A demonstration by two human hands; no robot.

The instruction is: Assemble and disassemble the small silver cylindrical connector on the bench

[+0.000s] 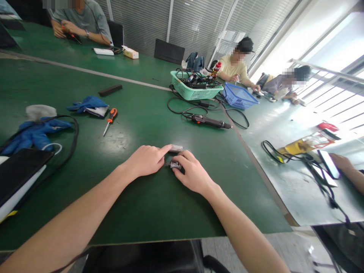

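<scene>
My left hand (149,161) rests on the green table, its index finger stretched out to the near end of a silver metal cylinder (176,148). The other fingers of that hand are curled under, and it does not grip the cylinder. Between the thumb and fingers of my right hand (193,170) is a small grey metal motor part (174,164), partly covered by the fingers. The cylinder lies just beyond it, close to the right fingertips.
A black electric screwdriver (212,122) with a coiled cable lies ahead, before a green basket (196,92) of parts. To the left are an orange-handled screwdriver (110,120), blue gloves (31,136) and a black phone (22,172). Other people sit around the tables.
</scene>
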